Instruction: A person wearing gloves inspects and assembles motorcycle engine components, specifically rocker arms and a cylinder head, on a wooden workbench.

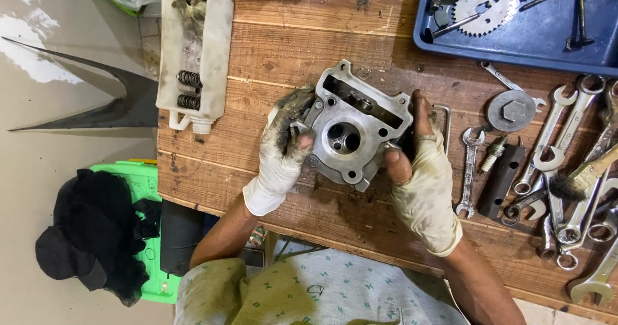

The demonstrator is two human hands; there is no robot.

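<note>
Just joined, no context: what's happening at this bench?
A person in dirty white gloves holds a grey metal engine cylinder head over a worn wooden workbench. The left hand grips its left edge, the right hand its right edge, thumb on the face. Open-end wrenches and a spark plug lie to the right, a blue tray with a sprocket sits above them, and a cut-open white container holding springs sits to the left.

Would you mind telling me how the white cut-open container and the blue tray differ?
The white container is narrow and grimy, holding coil springs; the blue tray is wider and cleaner, holding a toothed sprocket and bolts. The container lies at the bench's left edge, the tray at its far right. Both hold loose parts.
</note>
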